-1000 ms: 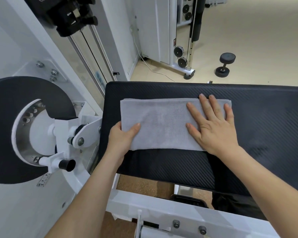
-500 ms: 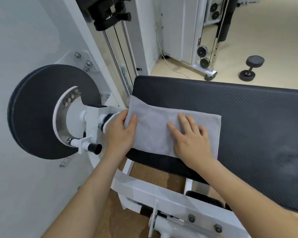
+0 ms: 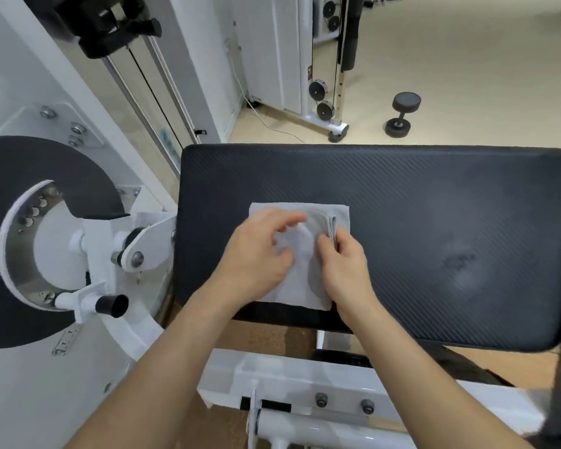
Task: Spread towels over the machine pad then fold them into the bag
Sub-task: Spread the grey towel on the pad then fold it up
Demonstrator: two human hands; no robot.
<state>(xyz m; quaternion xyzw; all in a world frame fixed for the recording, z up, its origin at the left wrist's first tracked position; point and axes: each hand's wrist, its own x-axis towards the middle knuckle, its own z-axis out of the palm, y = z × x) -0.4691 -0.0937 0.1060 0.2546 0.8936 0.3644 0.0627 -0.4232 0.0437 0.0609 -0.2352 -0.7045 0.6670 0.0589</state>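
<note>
A grey towel (image 3: pixel 300 280), folded into a small rectangle, lies on the near left part of the black machine pad (image 3: pixel 434 228). My left hand (image 3: pixel 256 254) hovers over the towel's left half with fingers loosely spread; it is blurred, so contact is unclear. My right hand (image 3: pixel 344 264) pinches the stacked folded edges of the towel at its right side. No bag is in view.
A white machine frame with a black round disc (image 3: pixel 10 241) and a peg handle (image 3: pixel 110 305) stands to the left. White frame bars (image 3: pixel 305 384) run below the pad. A dumbbell (image 3: pixel 401 114) and a cable machine base (image 3: pixel 324 105) sit on the floor behind.
The towel has gone from a long strip to a short folded rectangle. My left hand brought its left end over to the right; my right hand went from pressing flat to pinching the folded edges.
</note>
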